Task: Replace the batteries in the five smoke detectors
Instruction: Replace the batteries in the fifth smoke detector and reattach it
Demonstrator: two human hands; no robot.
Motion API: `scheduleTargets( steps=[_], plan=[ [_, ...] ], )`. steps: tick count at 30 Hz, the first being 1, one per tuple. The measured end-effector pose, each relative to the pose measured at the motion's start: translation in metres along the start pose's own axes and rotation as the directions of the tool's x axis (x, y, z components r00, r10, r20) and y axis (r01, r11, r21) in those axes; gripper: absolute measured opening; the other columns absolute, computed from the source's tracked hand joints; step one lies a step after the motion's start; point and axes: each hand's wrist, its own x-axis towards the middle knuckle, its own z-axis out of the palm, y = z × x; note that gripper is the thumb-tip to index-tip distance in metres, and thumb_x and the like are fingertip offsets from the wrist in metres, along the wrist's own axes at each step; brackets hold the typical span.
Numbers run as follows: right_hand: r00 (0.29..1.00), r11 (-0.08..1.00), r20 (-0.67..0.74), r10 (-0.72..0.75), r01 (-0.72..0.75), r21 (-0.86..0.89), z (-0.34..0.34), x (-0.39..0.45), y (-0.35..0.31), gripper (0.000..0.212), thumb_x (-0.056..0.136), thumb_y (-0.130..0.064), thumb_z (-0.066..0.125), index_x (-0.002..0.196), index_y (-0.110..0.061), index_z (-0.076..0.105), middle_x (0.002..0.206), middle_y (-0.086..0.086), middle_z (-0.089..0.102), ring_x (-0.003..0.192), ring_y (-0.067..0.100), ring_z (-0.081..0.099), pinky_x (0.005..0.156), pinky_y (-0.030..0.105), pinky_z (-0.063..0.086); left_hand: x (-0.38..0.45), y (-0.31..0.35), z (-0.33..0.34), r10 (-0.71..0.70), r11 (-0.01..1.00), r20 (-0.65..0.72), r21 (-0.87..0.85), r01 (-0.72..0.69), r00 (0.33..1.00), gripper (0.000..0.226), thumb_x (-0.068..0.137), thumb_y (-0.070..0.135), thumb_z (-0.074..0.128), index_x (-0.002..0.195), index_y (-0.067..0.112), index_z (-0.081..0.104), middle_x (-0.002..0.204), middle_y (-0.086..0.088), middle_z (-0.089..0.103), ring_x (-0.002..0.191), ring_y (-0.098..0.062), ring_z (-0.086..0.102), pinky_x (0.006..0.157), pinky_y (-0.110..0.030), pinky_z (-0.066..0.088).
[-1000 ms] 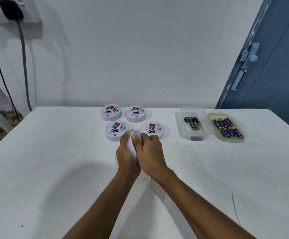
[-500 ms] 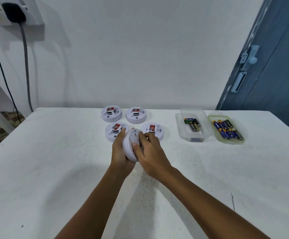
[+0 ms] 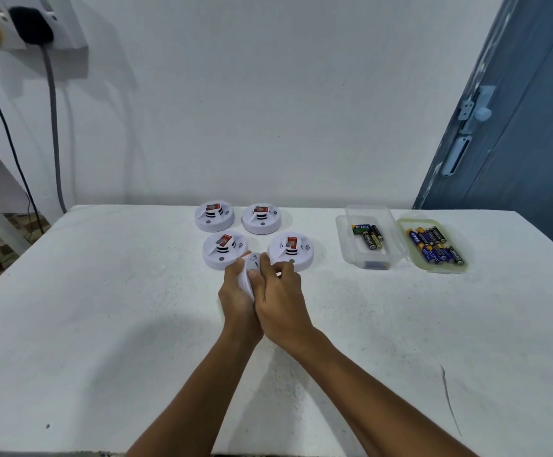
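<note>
hands (image 3: 262, 291) closed tighter, smoke detector (image 3: 250, 268) more hidden

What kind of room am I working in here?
Probably a plain indoor room, home or small workshop: a white table pushed against a bare white wall, a wall socket with plugs and cables top left, and a blue door on the right.

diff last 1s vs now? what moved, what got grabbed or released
Both hands keep hold of the fifth smoke detector. Half a second ago the left hand and right hand had it turned with more of its white body showing; now they have closed back over it. Nothing released. The four detectors on the table and both battery trays are unmoved.
</note>
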Motion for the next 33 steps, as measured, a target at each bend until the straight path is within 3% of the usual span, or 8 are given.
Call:
scheduleTargets(
  steps=[2, 7, 11, 15, 19, 22, 25, 33],
  plan=[
    [1.000, 1.000, 0.009, 0.012, -0.013, 0.028, 0.000, -0.001, -0.001, 0.080, 0.081, -0.060, 0.013, 0.147, -0.019, 0.032, 0.139, 0.010, 0.042, 0.130, 0.024, 0.040, 0.106, 0.034, 0.043, -0.001, -0.001, -0.001, 0.022, 0.999, -0.013, 0.031, -0.022, 1.000, 0.022, 0.098, 0.036, 0.044, 0.106, 0.029, 0.063, 0.100, 0.000, 0.072, 0.095, -0.021, 0.067, 0.090, -0.038, 0.052],
    [0.999, 0.986, -0.002, 0.033, -0.032, 0.164, 0.001, 0.001, 0.001, 0.075, 0.083, -0.060, 0.019, 0.144, -0.022, 0.038, 0.133, 0.008, 0.047, 0.126, 0.021, 0.045, 0.103, 0.032, 0.046, 0.001, -0.003, 0.002, 0.088, 0.992, -0.041, 0.093, -0.083, 0.995, 0.020, 0.099, 0.033, 0.043, 0.111, 0.030, 0.059, 0.108, 0.002, 0.070, 0.097, -0.020, 0.067, 0.079, -0.027, 0.056],
    [1.000, 0.970, -0.002, 0.028, -0.026, 0.242, -0.002, 0.005, 0.004, 0.074, 0.082, -0.063, 0.024, 0.140, -0.022, 0.042, 0.130, 0.007, 0.049, 0.123, 0.021, 0.049, 0.100, 0.037, 0.049, 0.005, -0.005, 0.001, 0.087, 0.992, -0.028, 0.095, -0.084, 0.996, 0.038, 0.097, 0.039, 0.045, 0.131, 0.025, 0.052, 0.123, -0.006, 0.065, 0.111, -0.028, 0.063, 0.092, -0.039, 0.054],
    [1.000, 0.972, 0.018, 0.001, -0.005, 0.233, -0.004, 0.007, 0.010, 0.072, 0.087, -0.068, 0.032, 0.142, -0.022, 0.039, 0.130, 0.004, 0.047, 0.121, 0.022, 0.051, 0.095, 0.038, 0.053, 0.007, 0.002, 0.002, 0.028, 0.999, -0.008, 0.034, -0.028, 1.000, 0.031, 0.097, 0.041, 0.042, 0.123, 0.030, 0.053, 0.113, -0.002, 0.067, 0.102, -0.026, 0.064, 0.073, -0.030, 0.056],
    [0.996, 0.988, 0.021, -0.091, 0.087, 0.127, -0.009, 0.009, 0.010, 0.068, 0.087, -0.058, 0.032, 0.141, -0.019, 0.040, 0.126, 0.003, 0.045, 0.117, 0.018, 0.051, 0.093, 0.032, 0.054, 0.009, 0.004, 0.000, 0.007, 0.998, -0.021, 0.061, -0.006, 1.000, 0.044, 0.095, 0.043, 0.044, 0.133, 0.023, 0.050, 0.110, -0.007, 0.064, 0.102, -0.025, 0.063, 0.077, -0.033, 0.055],
    [0.993, 0.986, 0.013, -0.117, 0.114, 0.122, -0.011, 0.008, 0.010, 0.069, 0.086, -0.060, 0.031, 0.140, -0.019, 0.040, 0.126, 0.002, 0.045, 0.116, 0.017, 0.051, 0.092, 0.030, 0.054, 0.009, 0.003, -0.002, 0.043, 0.995, -0.011, 0.096, -0.042, 0.999, 0.043, 0.095, 0.043, 0.044, 0.135, 0.026, 0.048, 0.119, -0.007, 0.063, 0.109, -0.027, 0.062, 0.082, -0.035, 0.056],
    [0.994, 0.983, 0.001, -0.113, 0.112, 0.148, -0.008, 0.005, 0.011, 0.077, 0.082, -0.068, 0.026, 0.140, -0.020, 0.039, 0.127, 0.002, 0.046, 0.117, 0.017, 0.051, 0.093, 0.029, 0.054, 0.007, 0.001, -0.002, 0.069, 0.990, -0.018, 0.125, -0.066, 0.997, 0.038, 0.097, 0.042, 0.043, 0.131, 0.028, 0.051, 0.119, -0.005, 0.065, 0.106, -0.026, 0.063, 0.077, -0.031, 0.057],
    [0.998, 0.975, -0.027, -0.048, 0.052, 0.214, -0.002, 0.002, 0.012, 0.069, 0.086, -0.059, 0.034, 0.144, -0.021, 0.034, 0.136, 0.003, 0.044, 0.124, 0.019, 0.048, 0.096, 0.031, 0.052, 0.006, -0.004, -0.004, 0.112, 0.980, -0.021, 0.166, -0.107, 0.993, 0.030, 0.098, 0.038, 0.042, 0.124, 0.030, 0.055, 0.127, -0.005, 0.062, 0.115, -0.029, 0.059, 0.092, -0.040, 0.053]
  ],
)
